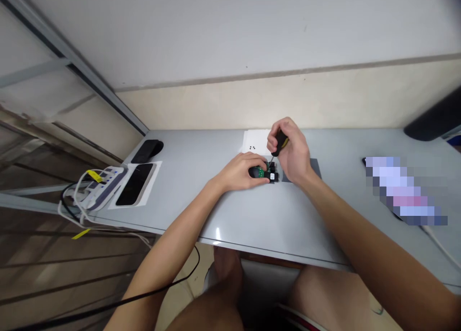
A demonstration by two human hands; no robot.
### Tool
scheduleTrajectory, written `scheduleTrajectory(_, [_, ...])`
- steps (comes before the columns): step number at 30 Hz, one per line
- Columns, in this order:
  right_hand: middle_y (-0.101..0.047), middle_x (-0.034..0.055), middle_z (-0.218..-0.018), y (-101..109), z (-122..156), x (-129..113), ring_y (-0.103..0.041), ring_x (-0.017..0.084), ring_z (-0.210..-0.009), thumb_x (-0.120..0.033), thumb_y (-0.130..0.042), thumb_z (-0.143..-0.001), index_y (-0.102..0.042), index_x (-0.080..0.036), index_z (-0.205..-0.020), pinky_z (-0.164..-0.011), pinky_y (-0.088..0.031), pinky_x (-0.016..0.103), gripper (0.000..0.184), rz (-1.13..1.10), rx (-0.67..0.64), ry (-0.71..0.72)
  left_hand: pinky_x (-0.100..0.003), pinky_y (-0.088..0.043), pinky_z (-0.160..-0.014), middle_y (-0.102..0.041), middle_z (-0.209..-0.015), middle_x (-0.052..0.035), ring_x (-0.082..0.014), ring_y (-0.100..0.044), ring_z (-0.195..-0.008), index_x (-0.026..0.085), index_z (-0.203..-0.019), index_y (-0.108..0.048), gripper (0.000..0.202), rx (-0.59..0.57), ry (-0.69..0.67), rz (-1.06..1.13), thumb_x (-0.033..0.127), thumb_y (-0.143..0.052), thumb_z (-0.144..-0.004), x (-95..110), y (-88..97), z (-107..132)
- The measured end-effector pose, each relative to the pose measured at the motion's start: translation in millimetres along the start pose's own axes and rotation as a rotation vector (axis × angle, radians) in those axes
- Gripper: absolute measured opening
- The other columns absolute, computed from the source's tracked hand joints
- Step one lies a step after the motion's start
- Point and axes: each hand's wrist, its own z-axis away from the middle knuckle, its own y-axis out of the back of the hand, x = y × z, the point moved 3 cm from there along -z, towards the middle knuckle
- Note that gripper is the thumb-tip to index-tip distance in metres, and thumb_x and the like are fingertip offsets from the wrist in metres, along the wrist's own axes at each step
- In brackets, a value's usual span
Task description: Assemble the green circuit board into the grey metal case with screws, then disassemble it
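Note:
A small black device with a green circuit board lies on the grey table, and my left hand grips it with thumb and fingers on opposite sides. My right hand is wrapped round the black and yellow handle of a screwdriver. The metal shaft points down at the board; whether its tip sits in a screw is too small to tell. Behind the device, several tiny dark pieces, which look like screws, rest on a white sheet. Partly under my right hand is a dark grey flat square.
To the left are a phone on white paper, a black object and a power strip with cables. At right lies a pixelated device with a white cable. A dark cylinder occupies the back right; the wall borders the table's rear.

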Motion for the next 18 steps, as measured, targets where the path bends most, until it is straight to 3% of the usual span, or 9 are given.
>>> scheduleTrajectory(3, [-0.052,-0.0039,-0.07,1.7,-2.5,1.5,-0.052,0.011,-0.065,-0.065,-0.08,-0.082,-0.057,-0.024,-0.077,-0.063,-0.045,0.026,0.047,0.041,0.0,-0.001,-0.044,-0.054,-0.098,-0.079,-0.12,-0.006,-0.0268,-0.073,-0.111,0.023,-0.092,-0.073,0.02,0.008,0.002,-0.001,0.042,-0.079,-0.089,0.4,0.4,0.3])
scheduleTrajectory(6, [-0.059,-0.0044,-0.074,4.2,-3.6,2.4,-0.057,0.01,-0.062,-0.071,-0.084,-0.073,-0.047,-0.024,-0.075,-0.06,-0.047,0.026,0.06,0.088,0.044,-0.033,-0.044,-0.054,-0.098,-0.079,-0.119,-0.0062,-0.0268,-0.073,-0.11,0.023,-0.092,-0.074,0.02,0.012,-0.008,-0.005,0.042,-0.079,-0.089,0.6,0.9,0.3])
scheduleTrajectory(9, [-0.046,-0.0091,-0.06,6.4,-4.3,2.2,-0.04,0.007,-0.047,-0.074,-0.082,-0.071,-0.04,-0.025,-0.074,-0.046,-0.034,0.024,0.065,0.127,0.081,-0.048,-0.044,-0.054,-0.096,-0.079,-0.121,-0.0065,-0.0265,-0.073,-0.108,0.023,-0.094,-0.074,0.021,0.006,-0.021,-0.012,0.042,-0.079,-0.09,0.6,1.3,0.2])
scheduleTrajectory(11, [-0.037,-0.0099,-0.056,6.6,-5.0,1.7,-0.034,0.007,-0.046,-0.079,-0.076,-0.074,-0.046,-0.026,-0.076,-0.045,-0.031,0.025,0.061,0.095,0.067,-0.059,-0.044,-0.054,-0.096,-0.078,-0.121,-0.0069,-0.0265,-0.073,-0.108,0.022,-0.095,-0.075,0.021,0.006,-0.026,-0.011,0.042,-0.079,-0.09,0.5,1.6,0.3])
scheduleTrajectory(14, [-0.044,-0.0061,-0.062,5.3,-5.1,1.4,-0.042,0.01,-0.053,-0.082,-0.064,-0.085,-0.063,-0.025,-0.089,-0.052,-0.041,0.026,0.057,-0.005,-0.012,-0.141,-0.044,-0.054,-0.097,-0.078,-0.121,-0.0068,-0.0271,-0.073,-0.11,0.023,-0.095,-0.075,0.021,0.01,-0.025,-0.008,0.042,-0.08,-0.09,0.2,1.7,0.7])
scheduleTrajectory(16, [-0.05,-0.004,-0.069,5.3,-4.5,0.8,-0.05,0.01,-0.061,-0.075,-0.07,-0.085,-0.068,-0.025,-0.093,-0.059,-0.046,0.026,0.051,-0.046,-0.056,-0.189,-0.044,-0.054,-0.098,-0.079,-0.12,-0.0061,-0.027,-0.073,-0.111,0.023,-0.095,-0.074,0.021,0.008,-0.016,-0.009,0.043,-0.079,-0.09,0.0,1.5,0.9])
scheduleTrajectory(18, [-0.055,-0.0029,-0.078,7.0,-4.1,-0.2,-0.057,0.011,-0.07,-0.066,-0.084,-0.076,-0.067,-0.024,-0.088,-0.064,-0.049,0.026,0.047,-0.071,-0.06,-0.199,-0.043,-0.054,-0.097,-0.079,-0.119,-0.0056,-0.0265,-0.073,-0.11,0.023,-0.093,-0.073,0.022,0.007,-0.008,-0.006,0.044,-0.079,-0.089,0.0,1.4,0.9])
